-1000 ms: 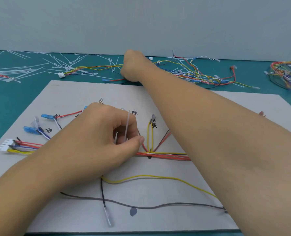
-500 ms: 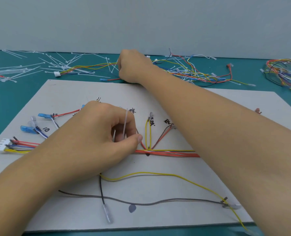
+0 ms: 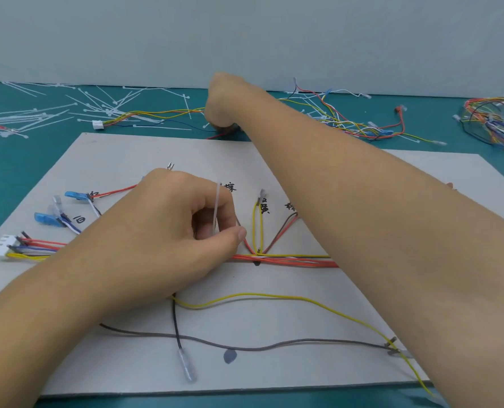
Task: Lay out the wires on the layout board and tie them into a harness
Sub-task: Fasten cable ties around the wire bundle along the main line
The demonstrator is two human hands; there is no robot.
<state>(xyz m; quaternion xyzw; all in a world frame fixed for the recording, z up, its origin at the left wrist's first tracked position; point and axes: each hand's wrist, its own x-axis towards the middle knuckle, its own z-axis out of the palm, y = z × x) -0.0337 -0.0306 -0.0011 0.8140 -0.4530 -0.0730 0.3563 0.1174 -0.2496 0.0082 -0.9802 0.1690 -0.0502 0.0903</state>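
The left hand [image 3: 171, 231] rests curled on the layout board [image 3: 121, 160], its thumb and fingers pinching a pale cable tie [image 3: 216, 207] that stands upright between them. Just under its thumb tip, the red and orange wire trunk [image 3: 289, 260] runs off to the right, with yellow and brown branches fanning up beside the thumb. Below the wrist a yellow wire [image 3: 259, 295] and a grey wire [image 3: 245, 347] trail loose across the board. To the hand's left lie a white connector [image 3: 0, 245] and blue terminals [image 3: 75, 195].

The right hand [image 3: 221, 104] reaches past the board's far edge, knuckles up and fingers curled under. Whether it holds anything I cannot tell. Around it, spare ties [image 3: 38, 113] and loose wires [image 3: 348, 125] are scattered on the teal table [image 3: 24, 160].

Compared with half a second ago, both hands sit in nearly the same spots, and the left hand's grip on the tie is unchanged.
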